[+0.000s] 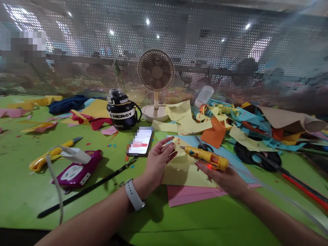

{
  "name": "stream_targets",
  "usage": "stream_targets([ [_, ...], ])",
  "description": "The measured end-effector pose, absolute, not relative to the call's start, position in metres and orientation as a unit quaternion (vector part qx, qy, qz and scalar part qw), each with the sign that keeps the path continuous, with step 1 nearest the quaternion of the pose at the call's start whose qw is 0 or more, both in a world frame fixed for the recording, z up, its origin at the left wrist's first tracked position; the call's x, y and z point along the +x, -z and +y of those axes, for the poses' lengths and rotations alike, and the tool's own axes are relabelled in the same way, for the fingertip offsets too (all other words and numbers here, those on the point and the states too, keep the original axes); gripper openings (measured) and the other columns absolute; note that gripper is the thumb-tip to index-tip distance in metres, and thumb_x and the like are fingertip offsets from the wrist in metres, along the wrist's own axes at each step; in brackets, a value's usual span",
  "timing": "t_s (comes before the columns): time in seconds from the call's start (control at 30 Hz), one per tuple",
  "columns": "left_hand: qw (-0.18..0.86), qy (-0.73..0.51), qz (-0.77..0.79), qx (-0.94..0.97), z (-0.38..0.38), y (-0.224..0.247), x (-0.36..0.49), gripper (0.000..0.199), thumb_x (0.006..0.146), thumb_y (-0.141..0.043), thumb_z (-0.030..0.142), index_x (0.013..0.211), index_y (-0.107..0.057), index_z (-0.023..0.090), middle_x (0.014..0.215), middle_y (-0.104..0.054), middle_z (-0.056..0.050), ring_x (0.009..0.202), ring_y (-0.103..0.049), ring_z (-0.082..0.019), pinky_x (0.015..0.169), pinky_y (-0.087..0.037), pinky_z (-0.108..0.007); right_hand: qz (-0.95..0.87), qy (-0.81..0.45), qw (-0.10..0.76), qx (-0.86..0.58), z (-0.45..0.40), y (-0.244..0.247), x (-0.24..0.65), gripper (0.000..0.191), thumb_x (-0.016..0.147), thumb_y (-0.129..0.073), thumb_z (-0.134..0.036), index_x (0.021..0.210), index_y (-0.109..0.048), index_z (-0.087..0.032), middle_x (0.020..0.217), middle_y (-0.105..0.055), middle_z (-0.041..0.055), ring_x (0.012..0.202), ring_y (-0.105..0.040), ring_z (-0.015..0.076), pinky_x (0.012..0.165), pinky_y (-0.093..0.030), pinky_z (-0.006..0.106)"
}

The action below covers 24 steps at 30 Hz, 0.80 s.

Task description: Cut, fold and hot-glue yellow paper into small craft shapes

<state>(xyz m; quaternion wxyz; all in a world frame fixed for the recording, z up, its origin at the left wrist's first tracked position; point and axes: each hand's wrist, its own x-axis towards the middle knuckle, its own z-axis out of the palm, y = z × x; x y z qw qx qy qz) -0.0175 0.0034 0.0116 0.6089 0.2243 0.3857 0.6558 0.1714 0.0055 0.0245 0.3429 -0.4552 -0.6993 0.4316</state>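
Observation:
My left hand (pixel 160 159), wearing a white watch (pixel 134 195), pinches a small pale-yellow paper piece (pixel 176 141) with tiny orange marks on it. In my right hand (pixel 217 176) is a yellow glue pen (pixel 206 158), with a pointed metal tip and a small red light. Its tip points left, close to the paper piece; I cannot tell whether they touch. Under both hands lie a pale-yellow sheet (pixel 187 172), a pink sheet (pixel 194 195) and a light-blue sheet (pixel 237 159). Dark scissors (pixel 205 147) rest just behind the glue pen, partly hidden.
A lit phone (pixel 141 141), purple power bank (pixel 79 171) and yellow cutter (pixel 55 154) lie left on the green table (pixel 107 218). Behind stand a black bottle (pixel 122 114) and a fan (pixel 156 71). Paper scraps (pixel 214 131) and black tape rolls (pixel 257 155) crowd the right.

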Motion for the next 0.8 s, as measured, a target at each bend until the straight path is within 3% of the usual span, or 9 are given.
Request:
stream_targets([
  [0.13, 0.610, -0.660, 0.382, 0.213, 0.002, -0.013, -0.016, 0.034, 0.063, -0.080, 0.017, 0.095, -0.068, 0.014, 0.080, -0.072, -0.004, 0.073, -0.063, -0.010, 0.074, -0.052, -0.023, -0.718, -0.409, 0.338, -0.450, 0.005, -0.029, 0.173, 0.025, 0.078, -0.061, -0.043, 0.087, -0.063, -0.021, 0.080, -0.065, 0.0047, 0.066, -0.058, 0.0172, 0.052, -0.048, 0.028],
  [0.3, 0.614, -0.662, 0.380, 0.198, 0.004, -0.014, -0.015, 0.031, 0.062, -0.081, 0.016, 0.090, -0.070, 0.013, 0.079, -0.073, -0.005, 0.071, -0.064, -0.010, 0.069, -0.052, -0.020, -0.807, -0.254, 0.313, -0.432, 0.006, -0.026, 0.179, 0.024, 0.085, -0.056, -0.041, 0.072, -0.052, -0.021, 0.063, -0.051, -0.0013, 0.055, -0.048, 0.0136, 0.048, -0.041, 0.027],
  [0.53, 0.620, -0.656, 0.387, 0.188, 0.004, -0.015, -0.016, 0.027, 0.067, -0.076, 0.012, 0.092, -0.069, 0.012, 0.081, -0.074, -0.007, 0.069, -0.065, -0.010, 0.068, -0.053, -0.019, -0.872, -0.082, 0.330, -0.353, 0.016, -0.010, 0.185, 0.011, 0.085, -0.056, -0.029, 0.086, -0.056, -0.019, 0.076, -0.061, 0.0040, 0.066, -0.059, 0.0151, 0.056, -0.044, 0.026],
  [0.8, 0.624, -0.652, 0.392, 0.177, 0.003, -0.019, -0.014, 0.022, 0.068, -0.075, 0.010, 0.089, -0.069, 0.013, 0.081, -0.073, -0.006, 0.070, -0.066, -0.011, 0.069, -0.054, -0.020, -0.888, -0.036, 0.322, -0.326, 0.020, -0.002, 0.190, 0.010, 0.084, -0.055, -0.025, 0.093, -0.054, -0.020, 0.081, -0.062, 0.0046, 0.069, -0.060, 0.0152, 0.057, -0.043, 0.024],
])
